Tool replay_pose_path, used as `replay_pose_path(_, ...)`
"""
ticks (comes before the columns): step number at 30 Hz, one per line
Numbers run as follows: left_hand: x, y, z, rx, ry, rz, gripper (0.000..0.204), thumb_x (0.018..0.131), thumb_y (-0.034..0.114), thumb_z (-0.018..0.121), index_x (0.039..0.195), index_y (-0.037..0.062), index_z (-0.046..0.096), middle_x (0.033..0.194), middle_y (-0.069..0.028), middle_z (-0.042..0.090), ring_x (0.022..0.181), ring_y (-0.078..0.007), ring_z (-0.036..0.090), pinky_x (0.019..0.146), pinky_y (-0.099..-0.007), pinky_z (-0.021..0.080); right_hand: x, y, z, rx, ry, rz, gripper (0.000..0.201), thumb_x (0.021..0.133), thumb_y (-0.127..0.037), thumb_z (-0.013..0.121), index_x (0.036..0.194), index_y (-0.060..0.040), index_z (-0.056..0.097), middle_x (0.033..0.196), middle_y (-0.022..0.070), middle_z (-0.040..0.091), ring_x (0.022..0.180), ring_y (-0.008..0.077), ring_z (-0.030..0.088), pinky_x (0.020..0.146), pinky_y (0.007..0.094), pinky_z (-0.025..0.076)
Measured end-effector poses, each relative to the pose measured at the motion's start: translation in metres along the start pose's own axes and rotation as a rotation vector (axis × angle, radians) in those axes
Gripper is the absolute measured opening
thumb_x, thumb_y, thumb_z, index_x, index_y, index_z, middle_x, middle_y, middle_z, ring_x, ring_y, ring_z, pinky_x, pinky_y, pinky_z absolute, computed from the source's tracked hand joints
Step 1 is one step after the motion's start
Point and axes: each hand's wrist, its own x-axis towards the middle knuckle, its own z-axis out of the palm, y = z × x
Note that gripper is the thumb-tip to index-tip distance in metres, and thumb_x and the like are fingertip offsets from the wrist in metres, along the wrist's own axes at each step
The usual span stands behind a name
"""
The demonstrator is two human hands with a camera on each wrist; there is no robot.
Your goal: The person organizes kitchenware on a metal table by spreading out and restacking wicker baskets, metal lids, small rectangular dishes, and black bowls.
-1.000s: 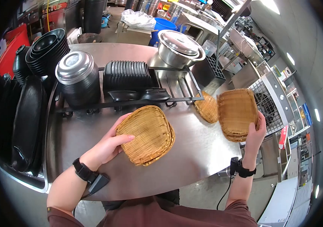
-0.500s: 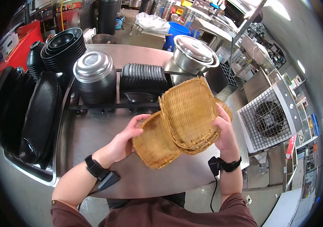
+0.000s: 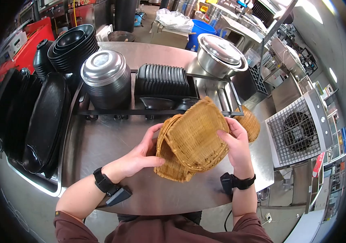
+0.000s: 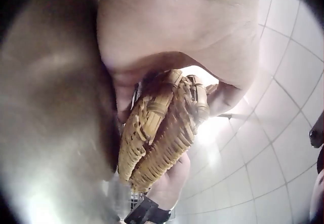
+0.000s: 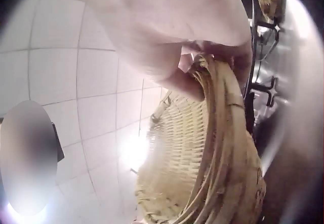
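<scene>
Two small stacks of woven bamboo baskets meet in front of the chest in the head view. My right hand (image 3: 238, 145) pinches the rim of the upper basket stack (image 3: 199, 135), thumb on the woven inner face. Several layered rims of that stack show in the right wrist view (image 5: 217, 148). My left hand (image 3: 140, 157) holds the lower basket stack (image 3: 169, 168) at its left edge, thumb in front and fingers behind. The upper stack overlaps the lower one and hides much of it. In the left wrist view, basket rims (image 4: 157, 133) lie between thumb and fingers.
Another woven basket (image 3: 249, 124) lies on the steel table (image 3: 104, 162) to the right. Behind stand a black rack with stacked black dishes (image 3: 163, 79), a stack of bowls (image 3: 104, 77) and a lidded steel pot (image 3: 221, 54). Long black trays (image 3: 45, 125) fill the left side.
The right hand has brought its basket stack leftward from the right side onto the left hand's stack. Over the last half second it has tilted and lowered against it.
</scene>
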Motion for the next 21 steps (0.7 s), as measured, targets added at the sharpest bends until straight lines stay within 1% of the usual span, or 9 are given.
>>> replay_pose_path(3, 0.001, -0.003, -0.004, -0.023, -0.003, -0.031, 0.105, 0.092, 0.025, 0.076, 0.168, 0.0106, 0.005, 0.161, -0.0162, 0.036, 0.149, -0.0276, 0.038, 0.124, -0.0438, 0.029, 0.004, -0.004, -0.011, -0.039, 0.014, -0.075, 0.045, 0.095, 0.008, 0.066, 0.139, 0.0056, 0.061, 0.127, 0.0112, 0.073, 0.114, 0.0158, 0.069, 0.101, 0.0289, 0.052)
replay_pose_path(8, 0.002, 0.008, 0.004, 0.007, -0.11, -0.098, 0.096, 0.096, 0.031, 0.072, 0.169, 0.0094, 0.013, 0.16, -0.0168, 0.04, 0.15, -0.0264, 0.038, 0.125, -0.0421, 0.028, -0.003, -0.025, 0.001, -0.092, -0.093, -0.056, 0.04, 0.092, 0.007, 0.071, 0.132, 0.0016, 0.069, 0.124, 0.0097, 0.074, 0.114, 0.0162, 0.069, 0.101, 0.0294, 0.053)
replay_pose_path(10, 0.002, 0.01, 0.004, 0.024, -0.128, -0.095, 0.094, 0.097, 0.032, 0.07, 0.169, 0.009, 0.015, 0.16, -0.0168, 0.042, 0.15, -0.0261, 0.038, 0.125, -0.0413, 0.028, 0.002, -0.033, 0.011, -0.503, -0.392, -0.345, 0.043, 0.09, 0.007, 0.073, 0.132, -0.0014, 0.07, 0.123, 0.0129, 0.073, 0.113, 0.0193, 0.07, 0.099, 0.03, 0.054)
replay_pose_path(11, 0.001, 0.009, 0.003, 0.031, -0.126, -0.111, 0.092, 0.098, 0.031, 0.069, 0.169, 0.0091, 0.015, 0.16, -0.0167, 0.041, 0.149, -0.0257, 0.038, 0.124, -0.0407, 0.029, 0.006, -0.03, 0.018, -0.591, -0.364, -0.549, 0.044, 0.087, 0.003, 0.078, 0.131, -0.002, 0.07, 0.12, 0.0143, 0.072, 0.108, 0.0214, 0.071, 0.094, 0.0311, 0.056)
replay_pose_path(12, 0.0, 0.008, 0.002, 0.038, -0.122, -0.126, 0.09, 0.099, 0.029, 0.067, 0.169, 0.0091, 0.015, 0.161, -0.0167, 0.04, 0.149, -0.0254, 0.039, 0.124, -0.04, 0.029, 0.004, -0.029, 0.022, -0.589, -0.364, -0.549, 0.044, 0.087, 0.003, 0.078, 0.131, -0.002, 0.07, 0.12, 0.0143, 0.072, 0.108, 0.0214, 0.071, 0.094, 0.0311, 0.056)
replay_pose_path(14, 0.002, 0.002, -0.001, 0.039, -0.092, -0.106, 0.088, 0.1, 0.028, 0.066, 0.169, 0.0085, 0.014, 0.161, -0.0163, 0.04, 0.149, -0.0255, 0.039, 0.124, -0.0401, 0.029, -0.004, -0.028, 0.03, -0.604, 0.037, -0.333, 0.044, 0.085, -0.003, 0.084, 0.127, -0.0014, 0.07, 0.117, 0.012, 0.07, 0.103, 0.0202, 0.07, 0.086, 0.0319, 0.058)
replay_pose_path(16, 0.001, -0.004, -0.004, 0.034, -0.058, -0.073, 0.087, 0.101, 0.026, 0.065, 0.169, 0.0078, 0.013, 0.161, -0.0159, 0.04, 0.149, -0.0257, 0.039, 0.123, -0.0402, 0.029, -0.008, -0.024, 0.017, -0.518, 0.035, -0.27, 0.05, 0.084, -0.008, 0.087, 0.129, -0.0001, 0.067, 0.112, 0.0108, 0.068, 0.097, 0.0173, 0.068, 0.081, 0.0313, 0.059)
replay_pose_path(18, 0.001, -0.008, -0.005, -0.076, 0.017, -0.091, 0.086, 0.102, 0.024, 0.063, 0.169, 0.0088, 0.012, 0.162, -0.0144, 0.039, 0.149, -0.0237, 0.038, 0.121, -0.0383, 0.033, -0.017, -0.031, 0.013, -0.584, -0.017, -0.045, 0.056, 0.086, -0.009, 0.087, 0.135, 0.0015, 0.062, 0.111, 0.0107, 0.067, 0.092, 0.0144, 0.068, 0.08, 0.029, 0.059)
replay_pose_path(21, 0.003, -0.007, -0.006, -0.118, 0.025, -0.08, 0.085, 0.102, 0.024, 0.062, 0.169, 0.0118, 0.012, 0.161, -0.0122, 0.039, 0.146, -0.0199, 0.04, 0.117, -0.0348, 0.037, -0.01, -0.009, -0.004, -0.553, -0.114, 0.031, 0.054, 0.091, -0.007, 0.08, 0.139, 0.003, 0.057, 0.113, 0.0106, 0.068, 0.094, 0.0121, 0.067, 0.077, 0.0273, 0.056)
